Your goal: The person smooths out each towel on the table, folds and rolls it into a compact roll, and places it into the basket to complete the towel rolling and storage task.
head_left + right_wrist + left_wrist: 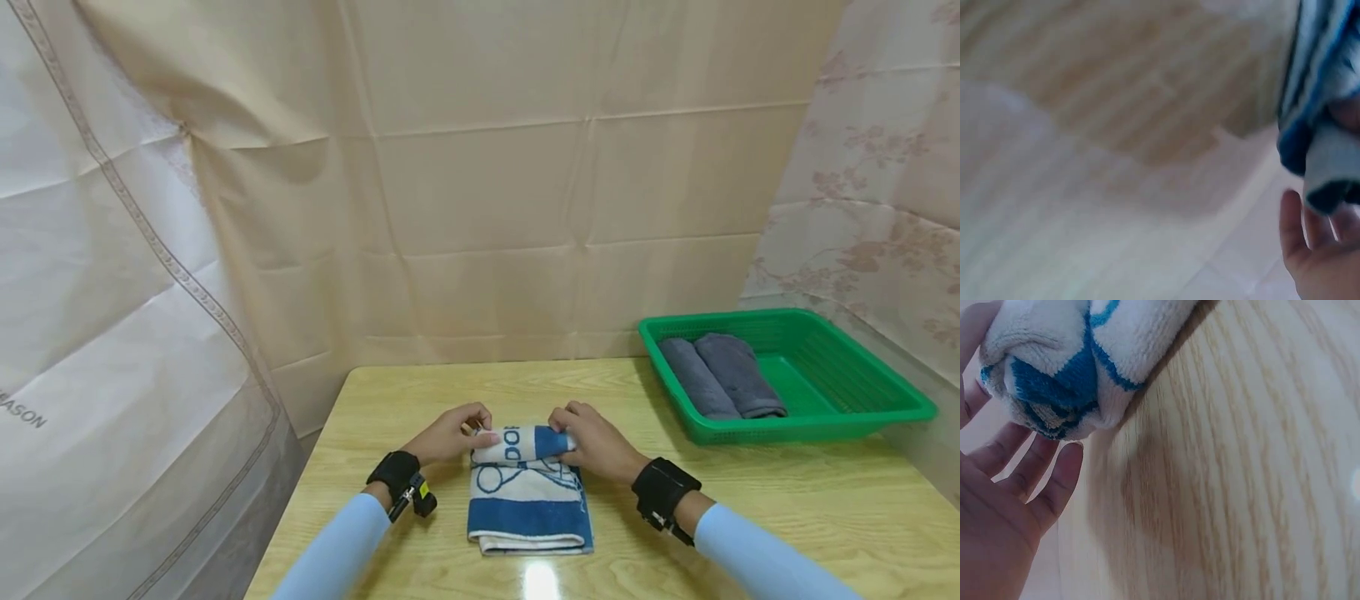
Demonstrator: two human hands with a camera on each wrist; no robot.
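Observation:
A blue and white towel [531, 515] with lettering lies folded on the table, its far end rolled up into a short roll. At the roll's left end my left hand [448, 435] grips it, thumb on the near side and fingers behind. My right hand [602, 443] holds the right end in a similar way. In the left wrist view the spiral end of the towel roll [1054, 384] shows between thumb and fingers. The right wrist view is blurred, with the towel's layered edge and rolled end [1329, 159] above my fingers [1293, 225].
On the right of the table stands a green plastic basket [832, 427] holding two grey rolled towels [697, 379]. The wooden table [420, 383] meets a beige cloth curtain [480, 275] at the back. Pale sheets hang at left and right.

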